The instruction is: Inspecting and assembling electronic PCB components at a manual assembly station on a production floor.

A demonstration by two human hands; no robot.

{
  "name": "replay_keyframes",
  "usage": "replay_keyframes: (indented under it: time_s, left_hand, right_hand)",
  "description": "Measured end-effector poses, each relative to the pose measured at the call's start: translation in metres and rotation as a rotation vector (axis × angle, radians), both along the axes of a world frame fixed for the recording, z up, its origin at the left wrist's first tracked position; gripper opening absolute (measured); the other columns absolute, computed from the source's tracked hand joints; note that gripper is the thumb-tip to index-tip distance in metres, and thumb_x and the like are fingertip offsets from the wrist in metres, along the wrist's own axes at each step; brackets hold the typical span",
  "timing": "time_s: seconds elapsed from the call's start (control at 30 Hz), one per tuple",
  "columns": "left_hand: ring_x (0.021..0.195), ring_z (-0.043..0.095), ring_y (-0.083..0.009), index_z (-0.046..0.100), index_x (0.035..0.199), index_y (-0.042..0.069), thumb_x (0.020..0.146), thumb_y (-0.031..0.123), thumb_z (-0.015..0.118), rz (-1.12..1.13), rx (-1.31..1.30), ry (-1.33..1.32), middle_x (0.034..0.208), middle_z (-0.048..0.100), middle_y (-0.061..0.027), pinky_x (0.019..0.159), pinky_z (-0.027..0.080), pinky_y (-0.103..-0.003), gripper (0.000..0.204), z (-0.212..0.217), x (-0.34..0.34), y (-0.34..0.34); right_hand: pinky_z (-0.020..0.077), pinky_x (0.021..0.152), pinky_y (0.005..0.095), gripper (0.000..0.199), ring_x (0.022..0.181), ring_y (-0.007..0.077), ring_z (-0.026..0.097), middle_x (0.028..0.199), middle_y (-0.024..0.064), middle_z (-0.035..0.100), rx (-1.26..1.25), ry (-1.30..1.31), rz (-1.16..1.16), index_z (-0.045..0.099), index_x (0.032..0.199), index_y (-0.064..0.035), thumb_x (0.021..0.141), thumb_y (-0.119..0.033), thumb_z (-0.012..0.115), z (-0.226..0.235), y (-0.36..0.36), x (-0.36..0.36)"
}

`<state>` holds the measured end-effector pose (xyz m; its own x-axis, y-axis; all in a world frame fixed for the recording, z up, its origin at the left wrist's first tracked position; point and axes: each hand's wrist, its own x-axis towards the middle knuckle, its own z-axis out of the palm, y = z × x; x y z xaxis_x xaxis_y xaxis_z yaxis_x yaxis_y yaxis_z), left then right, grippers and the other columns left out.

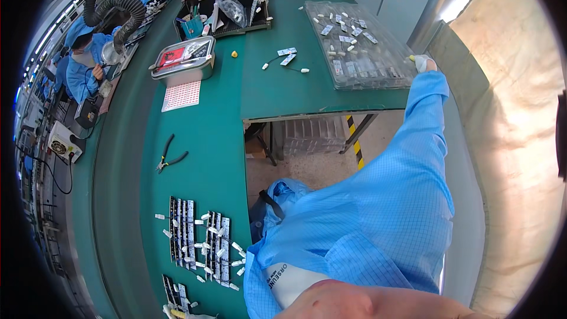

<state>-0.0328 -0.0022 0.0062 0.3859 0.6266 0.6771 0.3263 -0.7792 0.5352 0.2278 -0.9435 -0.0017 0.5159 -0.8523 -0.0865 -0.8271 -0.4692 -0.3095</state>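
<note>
At the far right my right hand (422, 62), in a white glove with a yellow fingertip cover, grips the edge of a stack of clear plastic trays (322, 41). Small white circuit boards (346, 39) with short wires and white connectors lie on and in these trays. At the bottom left edge, my left hand (180, 315) shows only partly, with a yellow fingertip cover. It is beside black-and-white board strips (176, 293); its grip is cut off by the frame. Further up lie more board strips (182, 233) with wired white connectors.
Black-handled cutters (170, 155) lie on the green table (204, 183). Beyond are a metal tin (198, 71), a sheet of red labels (181, 95), two loose wired boards (286, 56) and a black bin (260, 22). Co-workers in blue (82, 68) sit across at the left.
</note>
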Motion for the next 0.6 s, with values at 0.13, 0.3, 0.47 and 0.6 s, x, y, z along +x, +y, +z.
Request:
replay_keyframes:
  time_s: [0.13,0.3,0.47,0.6]
  left_hand:
    - [0.072,0.062,-0.0296,0.066,0.094,-0.006,0.088,0.011,0.053,0.029,-0.067,-0.047,0.082,0.066,-0.0181,0.070,0.050,-0.036,0.021,-0.006,0.000,-0.001]
    - [0.079,0.063,-0.0316,0.067,0.092,-0.006,0.087,0.011,0.054,0.026,0.063,-0.034,0.087,0.067,-0.0196,0.077,0.049,-0.038,0.022,-0.012,0.003,0.005]
    - [0.081,0.063,-0.0323,0.067,0.092,-0.005,0.086,0.012,0.055,0.035,0.008,-0.008,0.088,0.067,-0.0199,0.079,0.049,-0.038,0.022,-0.021,0.005,0.015]
    - [0.081,0.063,-0.0324,0.067,0.092,-0.004,0.086,0.012,0.055,-0.392,0.316,-0.345,0.088,0.067,-0.0195,0.078,0.049,-0.039,0.021,-0.044,0.020,0.068]
  right_hand:
    - [0.0436,0.067,0.0297,0.032,0.079,0.0141,0.059,0.094,0.0027,0.068,0.580,-0.641,0.190,0.067,0.106,-0.0077,0.089,-0.031,0.053,-0.028,0.006,0.011]
    - [0.0341,0.047,0.0234,0.021,0.053,0.0086,0.051,0.078,-0.0025,0.068,0.816,-0.910,0.116,0.069,0.093,-0.0133,0.088,-0.030,0.056,0.029,0.045,-0.006]
    - [0.0360,0.047,0.0217,0.019,0.057,0.0083,0.052,0.073,-0.0020,0.064,0.827,-0.929,0.194,0.066,0.092,-0.0141,0.087,-0.028,0.056,0.059,0.029,0.017]
    - [0.0431,0.051,0.0249,0.021,0.065,0.0122,0.056,0.082,0.0030,0.064,0.581,-1.021,0.279,0.062,0.099,-0.0085,0.085,-0.023,0.057,0.068,0.076,0.049]
